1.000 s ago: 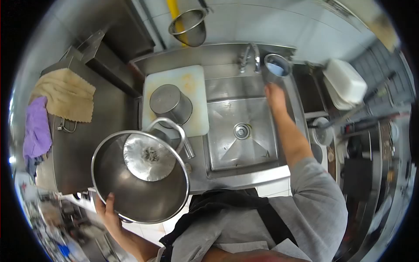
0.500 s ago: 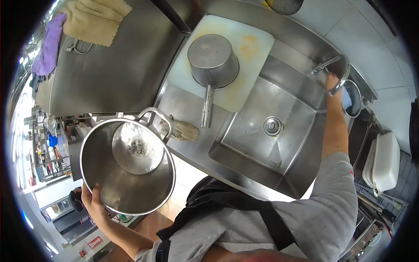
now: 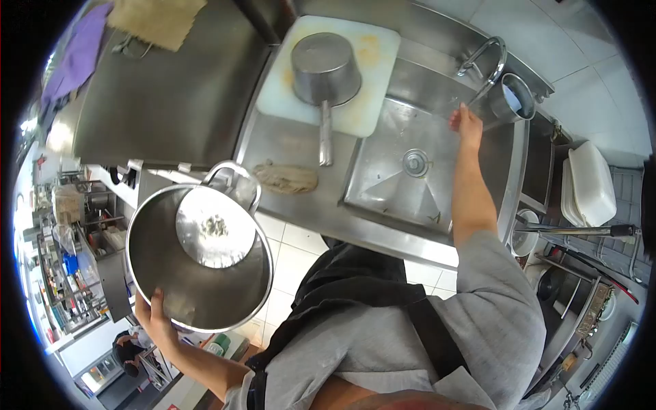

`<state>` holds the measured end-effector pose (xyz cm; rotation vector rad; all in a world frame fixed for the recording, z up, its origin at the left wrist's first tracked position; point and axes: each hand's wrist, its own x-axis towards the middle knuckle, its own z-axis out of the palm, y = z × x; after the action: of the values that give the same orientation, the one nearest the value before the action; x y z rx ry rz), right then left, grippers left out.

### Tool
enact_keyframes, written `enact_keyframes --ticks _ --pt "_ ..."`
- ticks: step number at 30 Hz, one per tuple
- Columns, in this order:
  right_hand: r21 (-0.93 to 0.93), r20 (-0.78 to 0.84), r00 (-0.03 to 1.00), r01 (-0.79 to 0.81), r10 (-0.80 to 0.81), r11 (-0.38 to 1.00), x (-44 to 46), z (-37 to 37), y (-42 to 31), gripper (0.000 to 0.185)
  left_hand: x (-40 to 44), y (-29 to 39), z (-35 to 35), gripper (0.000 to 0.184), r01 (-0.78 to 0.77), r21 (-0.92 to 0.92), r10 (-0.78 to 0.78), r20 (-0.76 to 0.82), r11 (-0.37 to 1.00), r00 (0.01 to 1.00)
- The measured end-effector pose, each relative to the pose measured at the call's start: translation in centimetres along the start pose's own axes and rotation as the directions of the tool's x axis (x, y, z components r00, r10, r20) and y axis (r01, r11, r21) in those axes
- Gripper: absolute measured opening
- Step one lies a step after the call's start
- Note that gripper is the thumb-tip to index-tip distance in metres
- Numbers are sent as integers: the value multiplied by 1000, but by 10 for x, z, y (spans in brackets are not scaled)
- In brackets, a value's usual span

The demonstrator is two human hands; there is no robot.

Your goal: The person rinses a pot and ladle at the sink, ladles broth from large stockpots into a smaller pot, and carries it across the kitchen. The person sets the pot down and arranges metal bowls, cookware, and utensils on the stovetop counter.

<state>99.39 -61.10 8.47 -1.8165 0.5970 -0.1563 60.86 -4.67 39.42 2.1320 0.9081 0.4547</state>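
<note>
A large stainless steel pot (image 3: 205, 301) is tilted so its inside faces me. My left hand (image 3: 158, 318) grips its lower rim, the thumb inside and the other fingers mostly hidden behind the wall. One loop handle of the pot points toward the counter. My right hand (image 3: 467, 124) is over the sink (image 3: 389, 198), just below the spout of the faucet (image 3: 493, 75). Its fingers are slightly bent and apart, with no object visible in them. Thin water seems to fall by the fingertips.
An upturned saucepan (image 3: 326, 68) lies on a white cutting board (image 3: 379, 89) left of the sink. A crumpled cloth (image 3: 285, 178) rests on the counter edge. A metal container (image 3: 511, 99) hangs beside the faucet. White plastic tubs (image 3: 589, 184) stand at right.
My right hand has come away from the faucet's base to below its spout, over the sink. My left hand still holds the pot, and the view has shifted.
</note>
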Motion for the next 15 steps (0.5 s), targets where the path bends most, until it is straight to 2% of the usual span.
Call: enact_keyframes --ticks 1,2,3,5,7,8,10,12,13,15 --pt "-151 -20 999 22 -26 988 -3 4 -4 31 2 -9 -8 33 -24 23 24 2 999 1000" --pt "-678 58 975 196 -214 709 2 9 11 25 2 -17 -15 31 -23 -32 24 19 999 1000" --pt "-673 67 974 206 -218 710 -15 23 18 25 1 -24 -23 28 -27 -89 31 38 996 999" --pt "-544 105 872 454 -479 706 -55 59 20 30 -4 -42 -39 26 -9 -150 13 25 989 1000" --pt "-421 219 774 624 -594 658 -103 122 5 39 -9 -58 -53 26 -29 -177 26 -19 984 999" --pt "-285 296 858 498 -419 819 -149 146 -35 46 -9 -77 -67 26 -11 -153 8 -23 988 1000" --pt "-385 388 799 593 -459 707 -195 203 -48 65 -17 -70 -72 27 -14 -141 12 -10 990 1000" --pt "-521 484 833 521 -268 676 -218 230 -59 76 -19 -76 -75 27 -30 -129 32 8 991 999" --pt "-529 462 845 507 -270 681 -220 241 -57 76 -20 -80 -77 26 -73 -71 72 -14 995 997" --pt "-528 284 934 341 -217 778 -213 257 -41 72 -19 -92 -83 24 -36 -67 37 14 997 999"
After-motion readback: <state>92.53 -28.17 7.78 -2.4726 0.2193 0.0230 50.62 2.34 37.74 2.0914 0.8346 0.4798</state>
